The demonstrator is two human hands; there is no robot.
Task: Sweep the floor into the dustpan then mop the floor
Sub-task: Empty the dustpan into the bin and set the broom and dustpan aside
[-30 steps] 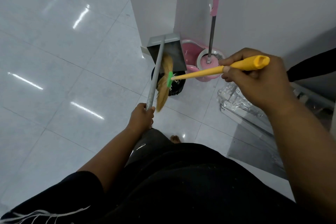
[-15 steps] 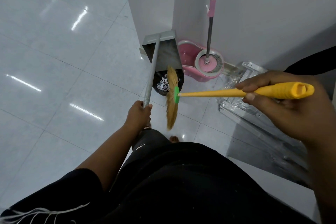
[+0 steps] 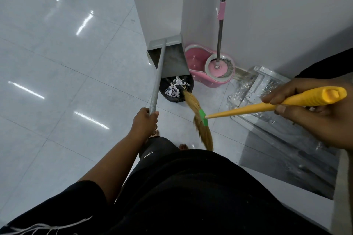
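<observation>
Currently left hand (image 3: 145,122) grips dustpan handle (image 3: 156,82); right hand (image 3: 313,118) grips broom (image 3: 238,113).

Open tiled floor (image 3: 66,63) left of the black bin (image 3: 188,85); blocked right of it by pink mop bucket (image 3: 194,59) and wrapped metal rack (image 3: 267,86), behind by wall corner (image 3: 158,5), above by dustpan (image 3: 172,57).

I see a glossy pale tiled floor (image 3: 57,63) throwing hard glints, and a grey sheet-metal dustpan (image 3: 172,59), dull and matt, with a bare metal tube shaft (image 3: 155,89). The yellow plastic broom handle (image 3: 248,109) looks smooth and faintly shiny, with a green plastic collar (image 3: 202,117) binding coarse dry straw bristles (image 3: 205,135). I also make out a glossy pink plastic mop bucket (image 3: 193,59), shredded white paper (image 3: 174,88) in a black plastic bag (image 3: 189,84), crinkled clear film (image 3: 246,86), and matt black cloth (image 3: 191,187) on the person.
</observation>
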